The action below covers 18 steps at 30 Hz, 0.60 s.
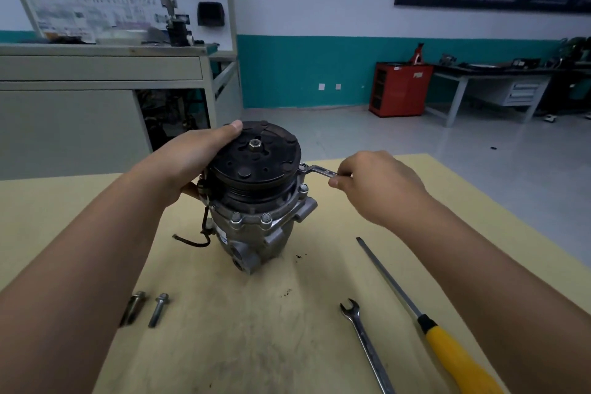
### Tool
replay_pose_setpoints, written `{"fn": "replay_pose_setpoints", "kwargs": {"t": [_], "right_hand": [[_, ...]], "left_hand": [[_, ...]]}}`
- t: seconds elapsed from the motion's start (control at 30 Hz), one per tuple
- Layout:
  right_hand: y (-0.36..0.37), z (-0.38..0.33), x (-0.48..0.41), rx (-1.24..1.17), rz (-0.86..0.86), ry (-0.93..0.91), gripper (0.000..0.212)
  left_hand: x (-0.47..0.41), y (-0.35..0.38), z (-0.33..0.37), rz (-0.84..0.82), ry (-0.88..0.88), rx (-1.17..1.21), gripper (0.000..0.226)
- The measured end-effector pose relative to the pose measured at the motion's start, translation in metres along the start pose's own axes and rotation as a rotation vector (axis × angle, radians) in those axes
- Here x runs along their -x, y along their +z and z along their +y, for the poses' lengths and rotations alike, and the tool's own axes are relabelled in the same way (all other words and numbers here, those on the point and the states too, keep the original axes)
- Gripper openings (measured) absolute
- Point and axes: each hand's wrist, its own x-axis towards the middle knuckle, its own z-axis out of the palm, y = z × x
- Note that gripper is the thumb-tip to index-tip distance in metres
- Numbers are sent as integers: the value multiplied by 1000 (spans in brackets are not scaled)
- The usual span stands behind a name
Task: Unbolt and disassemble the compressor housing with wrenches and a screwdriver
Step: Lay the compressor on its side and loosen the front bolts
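- Two loose bolts (145, 309) lie nearest the person on the yellow table (256, 345), just beside the left forearm. A sweep of that arm could roll them off the near edge.
- The spare wrench (364, 339) and the screwdriver (447, 349) lie near the right forearm. An elbow dropping during a hard pull could knock either one away.
- The compressor (252, 227) stands on end at mid-table with its pulley (256, 157) on top. Its footing looks narrow, so a sideways pull on a tight bolt could tip it or skid it across the smooth top.
- A loose wire (201, 233) hangs from the compressor's left side onto the table. It could snag if the body twists.
- Three flange bolts (266, 217) on the near side are seated in the housing, so much of the unbolting appears to be left.
- The left hand (188, 163) grips the pulley, with the thumb on its top face and the fingers curled down the side. If the pulley spins freely on the body, this hold may not stop the housing from turning.
- The right hand (377, 185) pinches the outer end of the small wrench (316, 170) with its fingertips. The wrench's ring end sits on a flange bolt at the right rear.
- That pinch looks light. A stubborn bolt could make the ring lift and round the bolt head, or the fingers could slip.
- The table's far edge lies near, behind the compressor. A freed bolt flicked that way could drop to the floor.
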Motion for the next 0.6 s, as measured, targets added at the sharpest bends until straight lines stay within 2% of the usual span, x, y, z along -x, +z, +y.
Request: {"fn": "replay_pose_setpoints", "kwargs": {"t": [0.13, 0.27, 0.37, 0.43, 0.5, 0.53, 0.6], "right_hand": [[-11, 10, -29, 37, -79, -66, 23], [-21, 7, -62, 265, -86, -285, 23], [-27, 8, -79, 496, 75, -591, 29], [-29, 7, -85, 547, 174, -716, 29], [-30, 7, -91, 500, 135, -726, 26], [-30, 8, -92, 382, 56, -679, 23], [-34, 11, -90, -5, -144, -500, 14]], "left_hand": [[3, 0, 0, 0, 2, 13, 42], [4, 2, 1, 5, 2, 25, 43], [5, 2, 0, -1, 6, 23, 41], [6, 1, -2, 7, 12, 23, 40], [7, 1, -2, 8, 19, 24, 40], [8, 1, -2, 3, 23, 23, 40], [10, 0, -3, -9, 28, 20, 40]]}}
